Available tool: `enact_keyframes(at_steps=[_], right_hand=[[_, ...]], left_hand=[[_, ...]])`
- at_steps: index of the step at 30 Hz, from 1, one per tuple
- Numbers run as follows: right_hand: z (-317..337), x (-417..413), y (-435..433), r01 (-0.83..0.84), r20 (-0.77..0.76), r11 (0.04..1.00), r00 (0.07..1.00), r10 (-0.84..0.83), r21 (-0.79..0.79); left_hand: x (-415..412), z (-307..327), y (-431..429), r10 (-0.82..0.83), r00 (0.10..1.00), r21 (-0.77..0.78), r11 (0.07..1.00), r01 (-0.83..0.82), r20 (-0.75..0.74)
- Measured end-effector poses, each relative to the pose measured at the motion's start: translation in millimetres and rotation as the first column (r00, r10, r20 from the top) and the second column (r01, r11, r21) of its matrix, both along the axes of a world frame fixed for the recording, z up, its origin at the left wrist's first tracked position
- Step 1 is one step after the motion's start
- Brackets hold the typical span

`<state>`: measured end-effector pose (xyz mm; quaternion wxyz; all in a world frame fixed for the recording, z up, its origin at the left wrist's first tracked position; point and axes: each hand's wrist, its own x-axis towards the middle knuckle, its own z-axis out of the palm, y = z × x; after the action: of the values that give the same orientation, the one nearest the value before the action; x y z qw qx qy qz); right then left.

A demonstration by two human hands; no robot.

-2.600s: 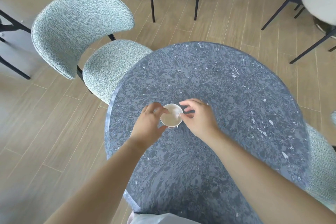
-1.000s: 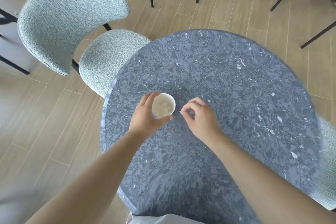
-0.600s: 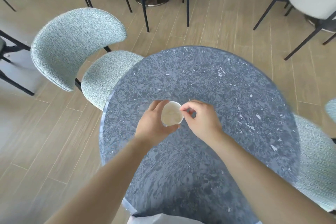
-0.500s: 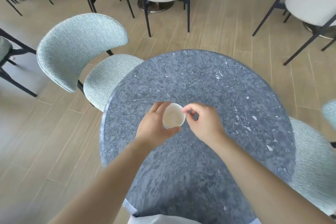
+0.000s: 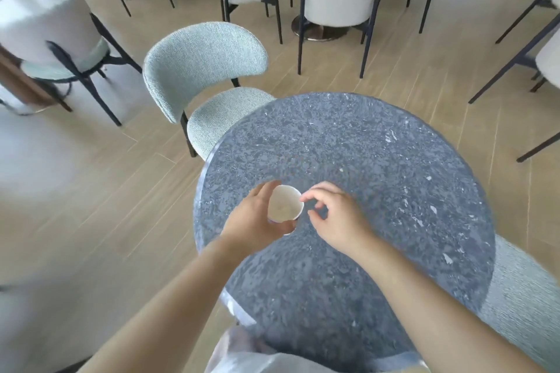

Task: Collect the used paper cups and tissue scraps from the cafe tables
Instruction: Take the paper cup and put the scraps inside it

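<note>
Over the near left part of the round table, a white paper cup point(image 5: 284, 203) sits upright in the person's left hand point(image 5: 257, 221), whose fingers and thumb wrap round its wall. I cannot tell whether its base touches the tabletop. Something pale lies inside, too blurred to name. The right hand point(image 5: 336, 218) hangs just beside the cup's rim, its fingers loosely curled and its forefinger and thumb apart, with nothing showing between them. Both bare forearms reach in from the near edge. The table point(image 5: 363, 145) has a dark grey speckled stone top. A pale blue-green upholstered chair point(image 5: 203, 60) stands tucked against its far left side, on a wood-plank floor point(image 5: 91, 179). White armchairs point(image 5: 336, 0) on dark legs stand farther back.
</note>
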<state>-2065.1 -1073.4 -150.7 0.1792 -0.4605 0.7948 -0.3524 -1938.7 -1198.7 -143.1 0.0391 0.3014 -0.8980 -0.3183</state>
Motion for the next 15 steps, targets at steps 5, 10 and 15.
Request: enact_keyframes(at_steps=[5, 10, 15], right_hand=[[5, 26, -7, -0.127, 0.027, 0.992, 0.992, 0.126, 0.022], [16, 57, -18, -0.222, 0.012, 0.975, 0.975, 0.222, 0.001], [34, 115, -31, -0.353, 0.031, 0.932, 0.934, 0.356, -0.078]], left_hand=[[35, 7, 10, 0.120, 0.991, 0.099, 0.989, -0.114, -0.058], [82, 17, 19, 0.238, 0.956, 0.088, 0.970, -0.225, -0.171], [160, 31, 30, 0.345, 0.898, 0.039, 0.937, -0.348, -0.272]])
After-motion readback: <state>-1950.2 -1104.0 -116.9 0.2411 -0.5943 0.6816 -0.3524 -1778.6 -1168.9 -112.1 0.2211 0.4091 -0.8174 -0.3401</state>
